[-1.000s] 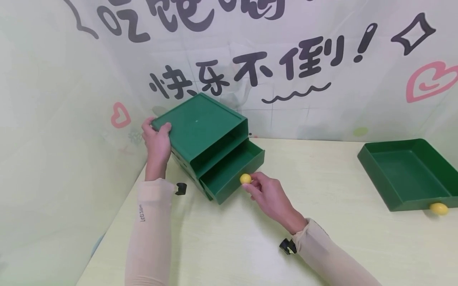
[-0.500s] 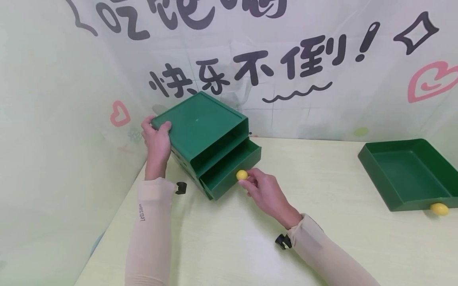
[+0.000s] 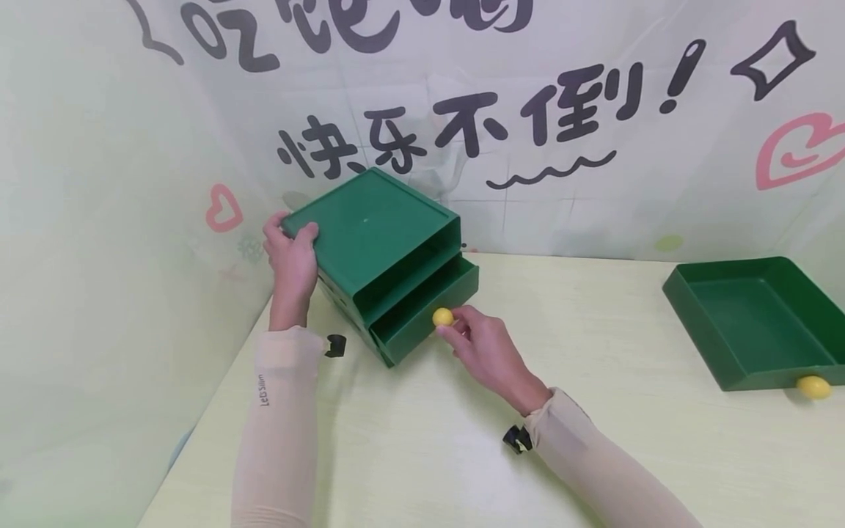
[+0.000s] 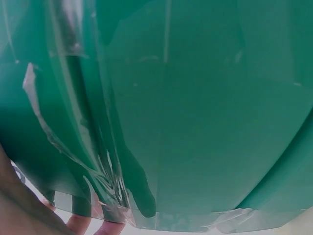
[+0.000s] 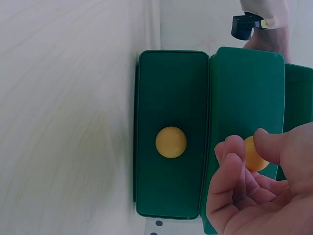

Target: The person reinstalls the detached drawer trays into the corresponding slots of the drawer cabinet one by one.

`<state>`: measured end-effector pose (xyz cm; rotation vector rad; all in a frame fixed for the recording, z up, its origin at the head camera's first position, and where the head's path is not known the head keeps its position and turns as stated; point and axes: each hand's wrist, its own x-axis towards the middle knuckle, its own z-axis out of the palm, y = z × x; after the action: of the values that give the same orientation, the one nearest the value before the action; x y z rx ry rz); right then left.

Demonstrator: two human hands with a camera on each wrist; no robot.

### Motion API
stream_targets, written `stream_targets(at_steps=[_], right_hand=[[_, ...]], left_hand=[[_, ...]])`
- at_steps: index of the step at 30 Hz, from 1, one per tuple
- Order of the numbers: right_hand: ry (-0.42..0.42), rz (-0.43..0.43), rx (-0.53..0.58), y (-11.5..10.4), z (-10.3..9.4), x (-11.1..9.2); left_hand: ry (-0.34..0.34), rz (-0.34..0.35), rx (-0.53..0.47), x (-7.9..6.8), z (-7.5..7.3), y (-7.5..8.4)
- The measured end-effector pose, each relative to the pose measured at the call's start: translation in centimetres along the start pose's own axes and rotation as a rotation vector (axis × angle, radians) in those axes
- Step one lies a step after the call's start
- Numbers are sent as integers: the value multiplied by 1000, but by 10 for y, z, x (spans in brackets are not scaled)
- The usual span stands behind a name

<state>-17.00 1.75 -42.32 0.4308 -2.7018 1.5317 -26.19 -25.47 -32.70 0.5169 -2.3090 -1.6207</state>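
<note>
A green drawer cabinet [image 3: 370,227] stands at the back left of the table, its top slot without a drawer. My left hand [image 3: 290,257] grips its rear left corner, thumb on the top panel and fingers round the back. Below the slot, a green drawer [image 3: 412,334] sticks partly out, with nothing in the part that shows. Its yellow round knob [image 3: 442,317] is pinched between thumb and fingers of my right hand [image 3: 485,348]. In the right wrist view a lower drawer [image 5: 171,88] with its own yellow knob [image 5: 171,142] sits flush in the cabinet.
A separate green drawer [image 3: 759,315] with a yellow knob [image 3: 813,387] lies on the right side of the pale table [image 3: 594,323]. A printed curtain [image 3: 561,205] hangs close behind the cabinet, and a pale wall sheet [image 3: 119,293] runs along the left.
My right hand has pushed the drawer further into the cabinet by its knob, moving up and left. The left hand keeps its grip on the rear corner.
</note>
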Motion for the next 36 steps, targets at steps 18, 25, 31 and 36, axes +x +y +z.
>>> stream_targets(at_steps=[18, 25, 31, 36], right_hand=[[-14, 13, 11, -2, 4, 9], [-10, 14, 8, -3, 5, 12], [-12, 24, 10, -4, 7, 14], [-15, 25, 16, -3, 8, 17]], left_hand=[[-16, 1, 10, 0, 0, 0], [-15, -4, 4, -2, -1, 2], [-14, -1, 9, -2, -1, 2], [-19, 6, 7, -2, -1, 2]])
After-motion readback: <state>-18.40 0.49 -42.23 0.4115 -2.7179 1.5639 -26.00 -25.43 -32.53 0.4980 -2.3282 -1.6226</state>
